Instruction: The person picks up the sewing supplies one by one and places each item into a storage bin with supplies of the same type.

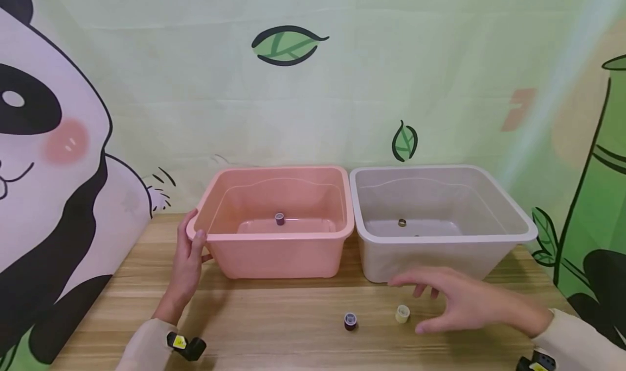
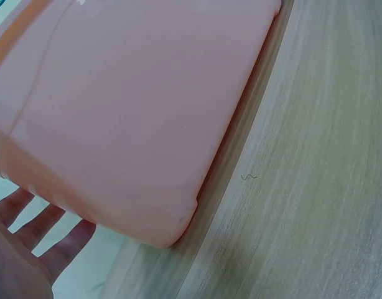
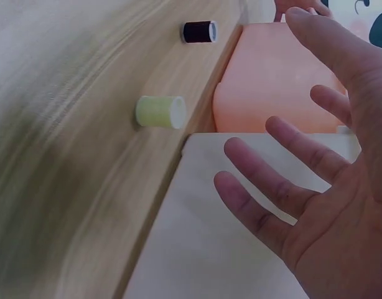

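My left hand [image 1: 187, 259] grips the front left corner of the pink plastic tub [image 1: 281, 257], thumb at the front rim and fingers along its left side. My right hand [image 1: 462, 299] hovers in front of the grey-white tub [image 1: 420, 257], fingers spread and holding nothing. Just left of its thumb, a pale yellow thread spool [image 1: 402, 314] stands upright on the table. A dark purple thread spool [image 1: 350, 321] stands further left. In the right wrist view both the yellow spool [image 3: 160, 112] and the dark spool [image 3: 199, 32] lie beyond the fingertips.
Inside the pink tub stands a small purplish spool [image 1: 280, 219]. A small brownish ring-shaped thing [image 1: 402, 222] lies in the grey-white tub, with another bit partly hidden by the front rim. The tubs stand side by side on the wooden table [image 1: 274, 327], before a printed cloth [image 1: 195, 88].
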A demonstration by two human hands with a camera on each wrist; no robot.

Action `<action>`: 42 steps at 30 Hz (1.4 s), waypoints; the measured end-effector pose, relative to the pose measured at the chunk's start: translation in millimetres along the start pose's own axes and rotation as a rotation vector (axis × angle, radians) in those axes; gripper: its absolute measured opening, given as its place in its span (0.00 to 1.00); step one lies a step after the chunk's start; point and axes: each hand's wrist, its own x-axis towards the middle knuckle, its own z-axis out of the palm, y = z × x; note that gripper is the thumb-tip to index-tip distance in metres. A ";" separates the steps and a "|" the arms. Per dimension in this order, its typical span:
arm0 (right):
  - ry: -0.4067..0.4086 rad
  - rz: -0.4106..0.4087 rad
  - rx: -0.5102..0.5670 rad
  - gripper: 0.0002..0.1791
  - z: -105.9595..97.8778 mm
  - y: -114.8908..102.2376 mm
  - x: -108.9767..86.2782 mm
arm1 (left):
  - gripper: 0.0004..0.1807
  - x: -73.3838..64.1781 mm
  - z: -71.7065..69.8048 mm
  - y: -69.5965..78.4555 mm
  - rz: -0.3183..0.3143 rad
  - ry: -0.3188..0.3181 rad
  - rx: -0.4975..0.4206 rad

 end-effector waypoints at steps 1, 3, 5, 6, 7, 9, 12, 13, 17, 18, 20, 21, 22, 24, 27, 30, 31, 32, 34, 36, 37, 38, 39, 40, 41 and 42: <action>0.001 -0.006 -0.004 0.37 1.4 1.2 0.0 | 0.31 0.1 -0.1 0.0 0.000 0.001 0.002; -0.011 0.011 0.010 0.37 3.6 3.2 -0.1 | 0.31 0.0 -0.2 -0.2 0.001 0.002 0.004; -0.027 0.033 0.022 0.38 6.5 5.3 -0.2 | 0.31 -0.2 -0.4 -0.3 0.002 0.004 0.006; -0.036 0.044 0.027 0.39 8.1 6.4 -0.5 | 0.31 -0.4 -0.5 -0.4 0.001 0.004 0.007; -0.041 0.044 0.024 0.39 10.0 7.8 -1.1 | 0.31 -0.6 -0.5 -0.4 0.001 0.004 0.009; -0.053 0.043 0.015 0.39 14.7 11.0 -2.0 | 0.31 -1.0 -0.6 -0.2 0.001 0.004 0.013; -0.047 0.013 -0.025 0.39 23.1 17.4 -3.7 | 0.31 -1.5 -0.7 0.3 0.000 0.006 0.016; -0.044 0.006 -0.034 0.38 25.9 19.8 -4.0 | 0.31 -1.6 -0.6 0.4 0.002 0.006 0.015; -0.041 0.008 -0.014 0.38 35.4 28.7 -4.4 | 0.31 -1.9 -0.4 0.7 0.001 0.009 0.008; -0.041 0.009 -0.003 0.37 37.3 30.6 -4.4 | 0.31 -2.1 -0.4 0.6 0.001 0.010 0.008; -0.035 0.004 0.007 0.36 40.8 34.0 -4.3 | 0.31 -2.6 -0.3 0.4 -0.003 0.010 0.010; -0.026 -0.004 0.001 0.36 42.6 35.5 -4.4 | 0.31 -2.8 -0.2 0.2 -0.005 0.010 0.012; -0.015 -0.017 -0.008 0.35 44.3 37.1 -4.2 | 0.31 -3.0 -0.2 0.0 -0.005 0.010 0.013; 0.010 -0.044 -0.024 0.34 47.4 39.7 -3.9 | 0.31 -3.2 -0.2 -0.4 -0.005 0.009 0.015; 0.049 -0.085 -0.044 0.32 50.9 43.3 -2.2 | 0.31 -2.8 -0.2 -0.7 0.001 0.010 0.014; 0.068 -0.101 -0.051 0.28 53.4 46.4 0.3 | 0.31 -2.0 -0.4 -1.0 0.007 0.009 0.009; 0.069 -0.097 -0.052 0.27 54.0 47.3 1.0 | 0.31 -1.8 -0.4 -1.0 0.009 0.008 0.007; 0.070 -0.090 -0.052 0.26 54.6 48.2 1.6 | 0.31 -1.7 -0.4 -1.0 0.010 0.007 0.003; 0.070 -0.075 -0.051 0.24 55.7 50.0 2.6 | 0.31 -1.4 -0.4 -1.0 0.013 0.004 -0.002; 0.073 -0.062 -0.044 0.22 56.6 51.6 3.2 | 0.31 -1.2 -0.2 -0.8 0.013 0.002 -0.003; 0.075 -0.057 -0.040 0.22 57.0 52.5 3.4 | 0.31 -1.1 -0.1 -0.6 0.012 0.001 -0.001; 0.079 -0.057 -0.040 0.21 57.4 53.3 3.7 | 0.31 -0.9 0.0 -0.5 0.011 0.001 0.001; 0.081 -0.058 -0.039 0.20 57.9 54.0 3.9 | 0.31 -0.7 0.1 -0.3 0.010 0.001 0.002; 0.083 -0.059 -0.037 0.19 58.2 54.6 4.0 | 0.31 -0.5 0.1 -0.2 0.010 0.001 0.003; 0.086 -0.060 -0.037 0.18 58.5 55.1 4.1 | 0.31 -0.2 0.2 0.0 0.009 0.001 0.003; 0.087 -0.061 -0.037 0.18 58.9 55.5 4.2 | 0.30 0.1 0.1 0.1 0.008 0.002 0.006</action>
